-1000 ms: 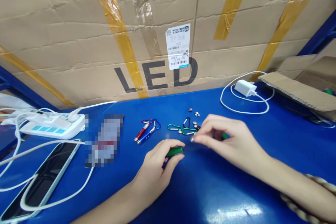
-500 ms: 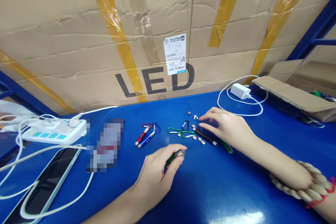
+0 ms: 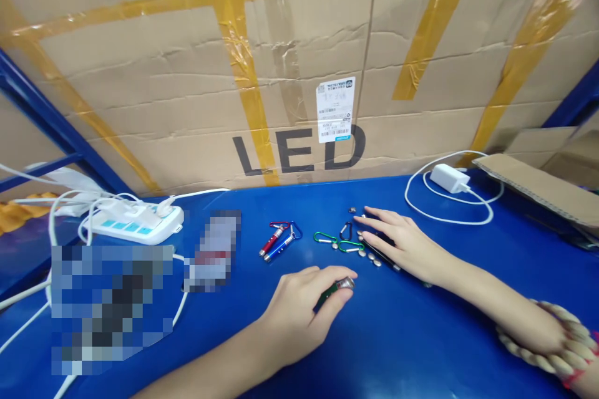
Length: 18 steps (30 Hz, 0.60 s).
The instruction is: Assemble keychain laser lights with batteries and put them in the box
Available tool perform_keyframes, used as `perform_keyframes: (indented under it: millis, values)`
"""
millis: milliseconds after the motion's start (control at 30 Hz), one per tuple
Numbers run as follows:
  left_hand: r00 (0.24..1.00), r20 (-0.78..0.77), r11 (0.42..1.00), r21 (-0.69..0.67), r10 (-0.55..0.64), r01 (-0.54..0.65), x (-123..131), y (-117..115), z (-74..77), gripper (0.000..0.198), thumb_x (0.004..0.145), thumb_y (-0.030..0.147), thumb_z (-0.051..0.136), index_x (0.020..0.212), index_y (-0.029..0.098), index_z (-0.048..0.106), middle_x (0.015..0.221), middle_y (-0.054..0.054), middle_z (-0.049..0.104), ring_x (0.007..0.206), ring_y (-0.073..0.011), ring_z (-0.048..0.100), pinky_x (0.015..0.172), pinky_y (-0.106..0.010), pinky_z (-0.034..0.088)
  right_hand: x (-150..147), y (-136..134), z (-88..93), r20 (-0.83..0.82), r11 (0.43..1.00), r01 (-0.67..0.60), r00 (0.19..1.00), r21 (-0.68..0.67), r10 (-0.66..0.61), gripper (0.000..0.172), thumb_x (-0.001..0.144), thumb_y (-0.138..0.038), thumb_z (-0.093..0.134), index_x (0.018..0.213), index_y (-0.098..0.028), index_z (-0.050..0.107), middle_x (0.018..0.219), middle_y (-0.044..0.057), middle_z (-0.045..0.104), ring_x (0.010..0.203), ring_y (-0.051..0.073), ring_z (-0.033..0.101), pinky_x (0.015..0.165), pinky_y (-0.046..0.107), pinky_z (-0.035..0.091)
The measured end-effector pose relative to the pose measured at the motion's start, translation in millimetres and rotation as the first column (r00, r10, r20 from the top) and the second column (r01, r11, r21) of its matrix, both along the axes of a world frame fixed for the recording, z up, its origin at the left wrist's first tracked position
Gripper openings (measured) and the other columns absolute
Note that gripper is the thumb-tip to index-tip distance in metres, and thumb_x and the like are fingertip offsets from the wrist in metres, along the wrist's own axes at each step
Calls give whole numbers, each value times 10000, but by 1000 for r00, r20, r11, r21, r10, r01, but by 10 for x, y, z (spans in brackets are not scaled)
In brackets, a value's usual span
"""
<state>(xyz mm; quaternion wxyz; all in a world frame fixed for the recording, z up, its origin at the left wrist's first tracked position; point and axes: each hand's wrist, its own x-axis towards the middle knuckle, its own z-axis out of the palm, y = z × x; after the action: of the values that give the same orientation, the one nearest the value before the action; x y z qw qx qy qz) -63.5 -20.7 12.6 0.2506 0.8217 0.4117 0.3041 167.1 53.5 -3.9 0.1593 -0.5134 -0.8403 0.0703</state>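
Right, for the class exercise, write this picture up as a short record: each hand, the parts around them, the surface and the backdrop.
Left hand: holding a silver-ended green tube
Right hand: spread over a black tube; contact unclear
Small parts nearby: green carabiners, dark carabiner, silver discs
Left of these: red tube and blue tube, side by side
Surface: blue table
Backdrop: cardboard box marked LED
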Motion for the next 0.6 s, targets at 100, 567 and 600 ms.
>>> perform_keyframes:
  millis: [100,567,600]
  values:
    - [1000,-6,1000,-19,15,-15,-1,-15,21,232,898,183,488,1064,241,638,866,10,714,675,-126,650,666,-204,502,-6,14,-13,-17,1000,7,1000,-1,-7,544,928,-533,295,1296,-201,520,1375,111,467,1289,275,392,1030,512,333]
    - [995,-96,1000,22,-6,8,-20,-38,65,227,921,254,493,1113,257,613,974,10,735,870,-156,682,799,-245,495,-21,39,29,-246,953,70,969,294,5,365,871,-446,453,852,-197,719,969,109,702,864,247,673,727,355,548]
    - [994,-107,1000,26,-2,5,-20,-39,66,227,922,259,494,1115,257,613,955,11,738,850,-152,685,792,-241,495,-45,14,71,-287,941,110,958,320,-15,380,853,-485,467,807,-202,717,923,98,712,818,233,679,643,318,550]
